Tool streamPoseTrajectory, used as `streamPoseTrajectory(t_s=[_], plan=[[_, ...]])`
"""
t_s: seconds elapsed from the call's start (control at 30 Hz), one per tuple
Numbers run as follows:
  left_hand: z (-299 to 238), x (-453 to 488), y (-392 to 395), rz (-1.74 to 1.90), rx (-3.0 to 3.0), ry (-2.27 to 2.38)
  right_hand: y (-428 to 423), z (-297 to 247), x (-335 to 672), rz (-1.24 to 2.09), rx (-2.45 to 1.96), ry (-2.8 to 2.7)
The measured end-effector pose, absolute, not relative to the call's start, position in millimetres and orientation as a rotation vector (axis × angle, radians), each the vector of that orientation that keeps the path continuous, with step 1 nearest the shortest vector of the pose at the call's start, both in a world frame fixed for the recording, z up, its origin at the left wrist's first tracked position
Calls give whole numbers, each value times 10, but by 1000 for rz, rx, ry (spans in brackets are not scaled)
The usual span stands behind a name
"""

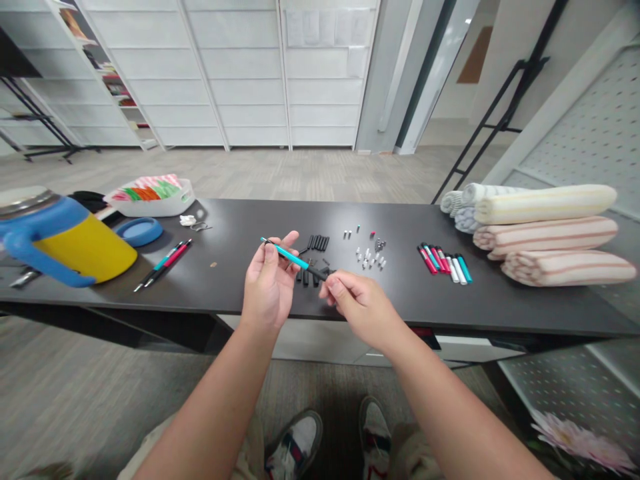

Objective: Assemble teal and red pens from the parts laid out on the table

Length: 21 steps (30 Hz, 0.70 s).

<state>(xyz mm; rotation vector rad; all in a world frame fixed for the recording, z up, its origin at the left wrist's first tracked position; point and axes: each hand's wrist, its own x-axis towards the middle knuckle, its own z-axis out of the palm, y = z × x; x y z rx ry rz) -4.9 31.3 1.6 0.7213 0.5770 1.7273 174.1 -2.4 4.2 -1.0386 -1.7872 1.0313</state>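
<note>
Pinching a slim teal pen barrel (286, 253) between thumb and fingertips, the left hand (267, 283) holds it raised just above the near part of the black desk (500, 307). The right hand (357, 303) has its fingers curled, with thumb and forefinger closed on a black piece (318, 272) at the barrel's lower end.

The barrel looks like a light, stiff plastic tube — smooth, so probably a little slippery, and thin enough that a fingertip pinch suits it better than a full fist. A hold near the middle, as the left hand has it, likely keeps it steady. The black piece is small and would drop easily from a loose pinch.

The long axis slants from upper left, by the left fingertips, down to the right toward the right hand — roughly across the person's body. Which end is the writing end cannot be told.

On the desk behind lie a row of black parts (317, 242), small pale bits (369, 259), coloured barrels (445, 260) and rolled towels (550, 233). Finished pens (165, 263) lie well to the left.
</note>
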Motion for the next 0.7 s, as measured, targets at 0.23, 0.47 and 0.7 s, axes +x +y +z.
streamPoseTrajectory(t_s=[0.23, 0.47, 0.7], plan=[[9, -102, 296, 1672, 656, 506, -155, 137, 1606, 1839, -794, -1101], [172, -58, 233, 1687, 708, 649, -189, 94, 1524, 1237, -1062, -1345], [179, 35, 178, 1569, 625, 719, -253, 16, 1502, 392, -1185, -1942]])
